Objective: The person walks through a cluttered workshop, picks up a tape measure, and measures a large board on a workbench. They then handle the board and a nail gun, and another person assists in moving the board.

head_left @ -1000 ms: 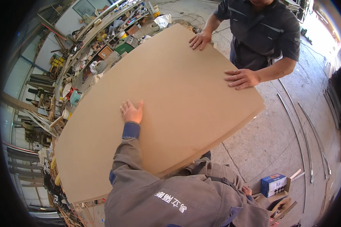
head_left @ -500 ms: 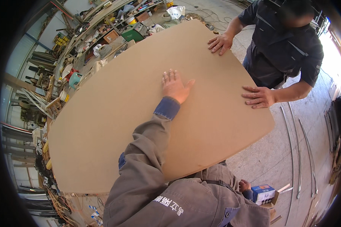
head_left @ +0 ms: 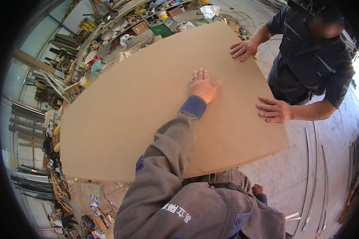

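Observation:
A large, flat tan board, like fibreboard, spans the middle of the view. My left hand lies palm down on its top, fingers stretched and thumb out to the side. Low beside my body, past the board's near edge, is my right hand, small in view with its fingers curled; whatever it may hold is hidden. Across from me a co-worker in dark clothes rests one hand near the far corner and the other hand on the board's right edge.
Long thin metal strips lie on the concrete floor to the right. Behind the board, a cluttered bench holds a green machine and a white bag. Dark lengths of stock are racked along the left wall.
The view has shifted, so the board and the far clutter sit differently in it. My left hand stays flat on the board. The blue box near my right hand has gone out of sight.

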